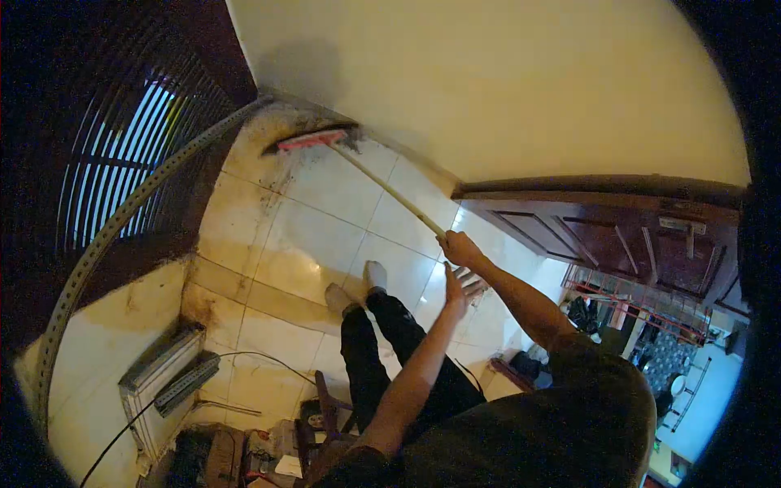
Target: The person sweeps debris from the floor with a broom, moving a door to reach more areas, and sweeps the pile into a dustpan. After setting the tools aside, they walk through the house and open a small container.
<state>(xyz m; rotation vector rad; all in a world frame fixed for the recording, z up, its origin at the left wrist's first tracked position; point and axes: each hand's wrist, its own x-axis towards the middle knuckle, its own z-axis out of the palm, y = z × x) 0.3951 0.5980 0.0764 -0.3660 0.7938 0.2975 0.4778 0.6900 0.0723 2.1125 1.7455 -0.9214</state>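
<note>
R hand (462, 248) is closed round the pole of the broom (386, 189); L hand (460, 294) is open nearby, fingers spread. Red head's on grimy floor tiles (321, 199) nr the wall (488, 98). Best w/ bristles flat, press even, strokes short.

The right hand (460, 249) is curled closed, the left hand (462, 291) open.

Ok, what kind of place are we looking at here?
Probably inside a home, maybe an entry or utility room; the exact room isn't clear. Clues: the panelled wooden door with a lever handle, the pale tiled floor, and the dark slatted grille with light coming through.
</note>
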